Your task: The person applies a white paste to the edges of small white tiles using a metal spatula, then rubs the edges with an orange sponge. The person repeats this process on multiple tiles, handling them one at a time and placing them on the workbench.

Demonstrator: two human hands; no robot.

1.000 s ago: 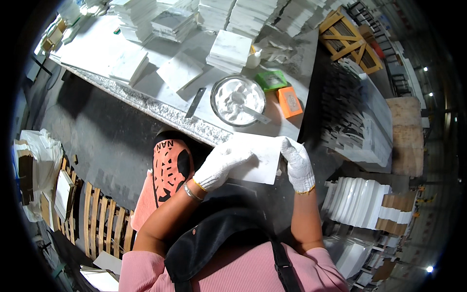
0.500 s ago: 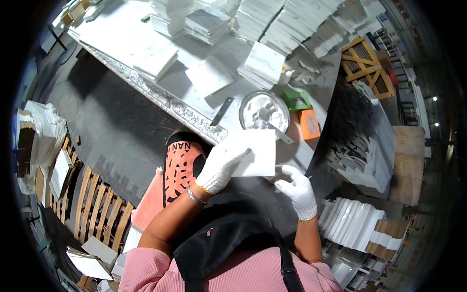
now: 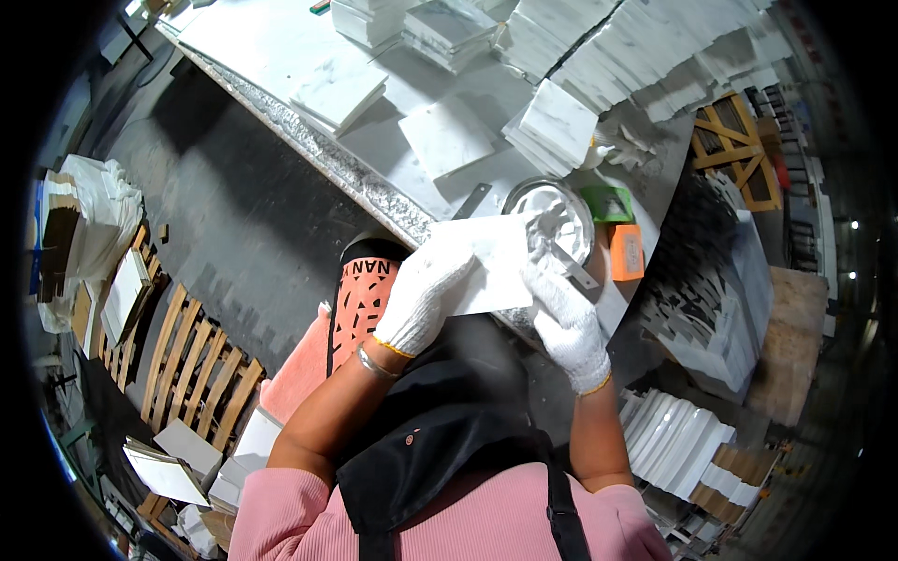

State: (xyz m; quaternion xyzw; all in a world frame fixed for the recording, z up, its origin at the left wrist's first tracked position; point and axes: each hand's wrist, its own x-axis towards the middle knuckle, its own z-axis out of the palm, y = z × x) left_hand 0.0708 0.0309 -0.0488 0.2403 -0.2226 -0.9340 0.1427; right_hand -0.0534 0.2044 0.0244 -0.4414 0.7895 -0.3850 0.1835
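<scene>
Gloved hands (image 3: 496,299) hold a tile (image 3: 491,262) over a seemingly dusty workbench (image 3: 281,56)

Both gloved hands, left hand (image 3: 423,294) and right hand (image 3: 565,323), grip a white tile (image 3: 491,262).

White marble tile (image 3: 491,262): smooth, matt | knit cotton gloves on left hand (image 3: 423,296) and right hand (image 3: 566,323) | metal bowl (image 3: 552,210): paste-smeared
</scene>
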